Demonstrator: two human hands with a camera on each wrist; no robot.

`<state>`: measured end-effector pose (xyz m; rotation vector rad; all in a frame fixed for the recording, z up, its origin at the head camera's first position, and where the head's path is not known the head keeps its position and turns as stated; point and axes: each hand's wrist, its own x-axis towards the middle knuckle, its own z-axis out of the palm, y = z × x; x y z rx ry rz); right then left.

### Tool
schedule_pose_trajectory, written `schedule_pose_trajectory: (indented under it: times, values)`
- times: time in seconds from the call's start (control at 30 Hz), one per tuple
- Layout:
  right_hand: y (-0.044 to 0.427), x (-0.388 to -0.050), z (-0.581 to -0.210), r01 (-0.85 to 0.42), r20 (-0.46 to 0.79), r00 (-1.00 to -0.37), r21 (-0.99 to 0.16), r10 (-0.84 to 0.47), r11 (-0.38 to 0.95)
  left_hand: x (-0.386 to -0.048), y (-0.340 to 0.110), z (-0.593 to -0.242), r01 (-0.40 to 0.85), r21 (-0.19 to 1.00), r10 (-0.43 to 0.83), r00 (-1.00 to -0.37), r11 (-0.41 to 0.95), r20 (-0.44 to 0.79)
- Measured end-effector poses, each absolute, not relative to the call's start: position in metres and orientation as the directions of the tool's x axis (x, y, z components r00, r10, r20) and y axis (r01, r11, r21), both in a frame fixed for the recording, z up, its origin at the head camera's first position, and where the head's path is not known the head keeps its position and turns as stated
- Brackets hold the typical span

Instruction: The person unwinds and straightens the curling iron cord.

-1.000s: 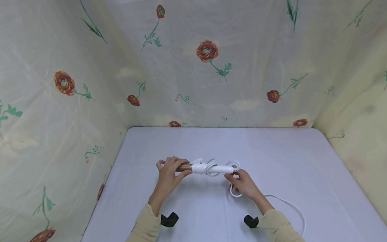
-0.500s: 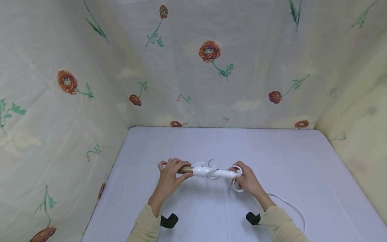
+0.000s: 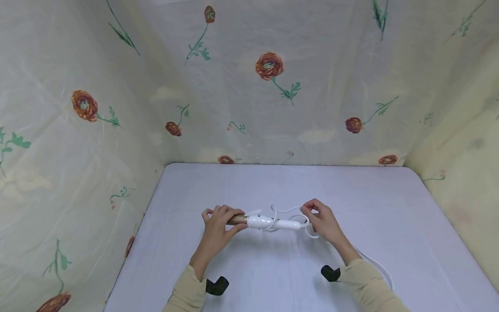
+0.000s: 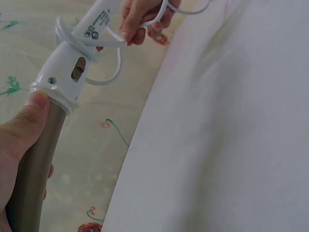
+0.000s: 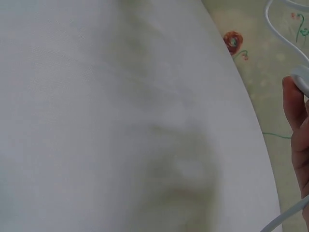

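A curling iron (image 3: 255, 222) with a white handle and a brownish-gold barrel (image 4: 41, 159) is held level above the table in the head view. My left hand (image 3: 218, 225) grips the barrel, its thumb beside the white collar. White cord (image 3: 288, 211) loops loosely around the handle and leaves its right end. My right hand (image 3: 325, 224) pinches a stretch of this cord, drawn out beyond the handle's end. In the right wrist view only part of the right hand (image 5: 300, 130) shows at the edge.
A white-covered table (image 3: 292, 182) lies beneath, with flower-printed cloth (image 3: 241, 86) behind and at both sides. The rest of the cord (image 3: 376, 262) trails toward the front right. Black pieces (image 3: 217, 286) stick out by both sleeves.
My right hand has moved from the handle's end up and to the right, pulling a length of cord away from the handle. The left hand stays on the barrel.
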<state>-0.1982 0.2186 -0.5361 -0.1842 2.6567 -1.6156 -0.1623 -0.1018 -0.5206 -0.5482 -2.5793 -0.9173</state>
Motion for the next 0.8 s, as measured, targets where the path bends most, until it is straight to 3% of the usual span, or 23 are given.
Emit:
schedule_pose_trajectory:
  times: [0.3,0.53,0.8]
  values:
    - [0.215,-0.194,-0.5,-0.158,0.121,-0.986,-0.891,-0.112,0.426,-0.162,-0.104,-0.524,0.477,0.506,0.239,-0.853,0.719,0.464]
    - [0.225,-0.2,-0.515,-0.19,0.156,-0.981,-0.904,-0.118,0.384,-0.162,-0.104,-0.526,0.468,0.506,0.25,-0.863,0.725,0.439]
    - [0.216,-0.181,-0.476,-0.178,0.153,-0.983,-0.92,-0.098,0.348,-0.166,-0.105,-0.529,0.443,0.494,0.226,-0.87,0.748,0.438]
